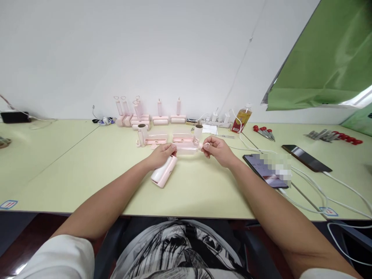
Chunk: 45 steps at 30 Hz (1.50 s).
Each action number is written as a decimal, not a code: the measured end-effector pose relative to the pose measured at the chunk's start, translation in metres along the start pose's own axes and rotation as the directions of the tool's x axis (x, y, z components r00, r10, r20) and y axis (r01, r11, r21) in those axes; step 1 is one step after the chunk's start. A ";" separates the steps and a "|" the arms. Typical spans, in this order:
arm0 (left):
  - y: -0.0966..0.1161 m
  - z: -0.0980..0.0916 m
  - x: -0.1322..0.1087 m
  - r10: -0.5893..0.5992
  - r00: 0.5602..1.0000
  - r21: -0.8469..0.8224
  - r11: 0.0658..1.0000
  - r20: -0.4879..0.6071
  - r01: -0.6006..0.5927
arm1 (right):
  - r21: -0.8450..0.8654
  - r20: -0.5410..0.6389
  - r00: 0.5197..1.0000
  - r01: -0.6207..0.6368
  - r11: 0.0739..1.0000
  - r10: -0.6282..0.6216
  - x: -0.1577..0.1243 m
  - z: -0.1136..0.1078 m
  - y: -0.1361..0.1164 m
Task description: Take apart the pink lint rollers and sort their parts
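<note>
My left hand [161, 154] is closed around one end of a clear pink plastic cover [186, 148] held just above the table. My right hand [217, 149] pinches a small white ring-shaped handle [205, 145] at the cover's other end. A pink and white lint-roller body [164, 172] lies on the table under my left hand. Just behind my hands sit two more pink roller cases [168, 138] with brown-cored rolls [141, 133] beside them.
A row of pink rollers on stands [145, 115] lines the back wall. A yellow bottle [241, 119], a power strip [216, 123], red-handled tools [263, 131], two phones [269, 170] and white cables [314, 190] lie to the right. A green sheet [328, 58] hangs upper right.
</note>
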<state>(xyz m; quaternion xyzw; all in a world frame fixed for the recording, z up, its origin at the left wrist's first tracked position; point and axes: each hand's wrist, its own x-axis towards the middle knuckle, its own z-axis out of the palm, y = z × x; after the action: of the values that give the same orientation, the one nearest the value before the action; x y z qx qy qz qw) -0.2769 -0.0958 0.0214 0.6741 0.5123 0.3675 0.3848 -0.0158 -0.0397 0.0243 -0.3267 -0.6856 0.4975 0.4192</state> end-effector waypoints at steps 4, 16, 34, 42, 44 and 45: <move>-0.005 -0.001 0.003 -0.014 0.998 -0.045 0.999 -0.065 0.011 | 0.034 0.054 0.996 0.063 0.997 -0.065 -0.008 0.020 -0.005; -0.007 -0.012 0.001 0.088 0.995 0.178 0.980 0.037 -0.093 | -0.076 0.093 0.987 0.134 0.988 -0.127 -0.006 0.015 0.003; 0.007 -0.014 -0.007 0.125 0.980 0.374 0.911 0.155 -0.175 | 0.041 0.365 0.931 0.007 0.999 -0.021 -0.014 0.022 0.004; 0.011 -0.017 -0.010 0.137 0.967 0.391 0.895 0.215 -0.214 | 0.036 0.410 0.912 -0.017 0.999 0.000 -0.018 0.024 -0.004; 0.012 -0.018 -0.011 0.135 0.964 0.393 0.893 0.229 -0.218 | 0.015 0.423 0.906 -0.027 1.000 0.018 -0.019 0.025 -0.008; 0.012 -0.019 -0.011 0.131 0.963 0.396 0.892 0.234 -0.217 | 0.000 0.427 0.904 -0.033 0.999 0.030 -0.020 0.026 -0.009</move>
<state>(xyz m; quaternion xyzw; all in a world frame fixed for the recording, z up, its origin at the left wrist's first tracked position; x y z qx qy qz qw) -0.2907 -0.1059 0.0394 0.8178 0.4747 0.2121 0.2465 -0.0307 -0.0698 0.0243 -0.2193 -0.7535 0.5662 0.2521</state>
